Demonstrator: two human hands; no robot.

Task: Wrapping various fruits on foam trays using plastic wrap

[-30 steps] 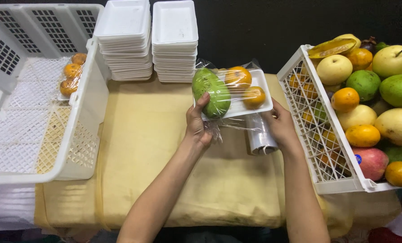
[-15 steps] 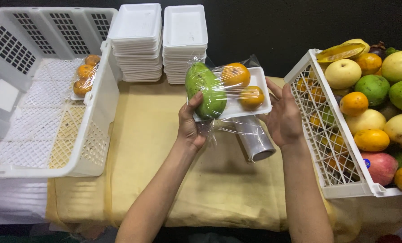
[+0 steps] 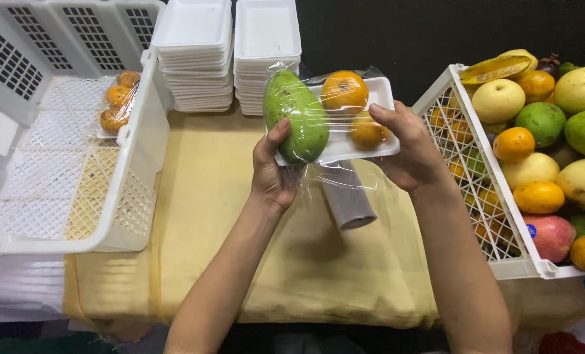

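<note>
A white foam tray [image 3: 377, 97] carries a green mango [image 3: 296, 117] and two oranges [image 3: 345, 90] under clear cling film. Both of my hands hold it up above the table. My left hand [image 3: 273, 169] grips its left end under the mango, thumb on the fruit. My right hand [image 3: 407, 147] clasps the right end with the thumb on the tray's rim. Film trails from the tray's underside down to the cling film roll [image 3: 348, 200], which lies on the yellow cloth [image 3: 220, 216] just below.
A white crate [image 3: 119, 196] at left holds one wrapped tray of oranges [image 3: 115, 101]. Another white crate [image 3: 476, 190] at right is full of mixed fruit. Two stacks of empty foam trays [image 3: 197, 59] stand at the back of the table.
Both hands have lifted the wrapped tray higher and a little further from the roll, and the film stretches between them. The view has shifted slightly.
</note>
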